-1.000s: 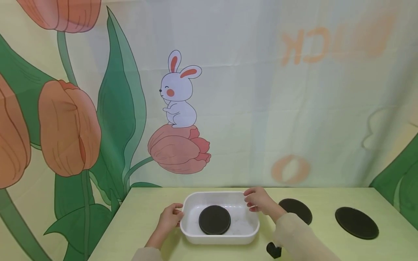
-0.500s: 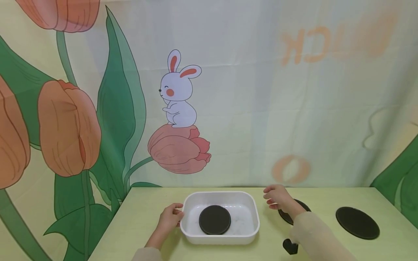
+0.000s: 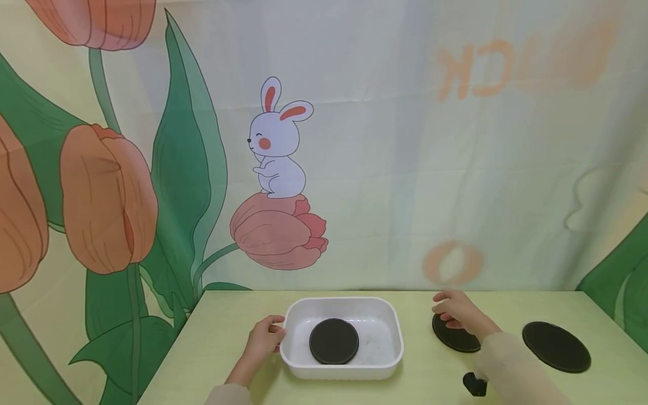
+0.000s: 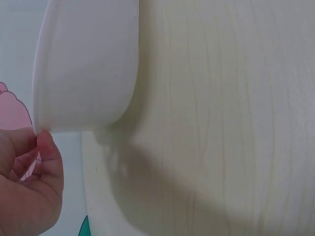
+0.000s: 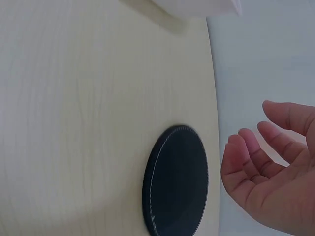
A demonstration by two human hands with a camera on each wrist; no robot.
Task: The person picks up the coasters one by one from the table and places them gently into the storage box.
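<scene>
A white rectangular tray (image 3: 344, 372) stands on the table with a round black coaster (image 3: 334, 341) lying inside. At the tray's left end, my left hand (image 3: 264, 339) pinches the rim between thumb and finger; the left wrist view shows this grip on the tray (image 4: 88, 69) close up. My right hand (image 3: 462, 313) is held over a second black coaster (image 3: 454, 339), partly covering it in the head view. Its fingers are loosely bent and hold nothing. White stitching runs along the edge of that coaster (image 5: 177, 182) in the right wrist view.
Another round black coaster (image 3: 557, 346) lies farther right on the pale table (image 3: 207, 343). A printed curtain (image 3: 364, 169) with tulips and a rabbit hangs behind the table's back edge. A small black device (image 3: 475, 384) sits at the right wrist.
My right hand has moved rightward, from above the tray's right end to over the second coaster. The left hand and the tray have stayed in place.
</scene>
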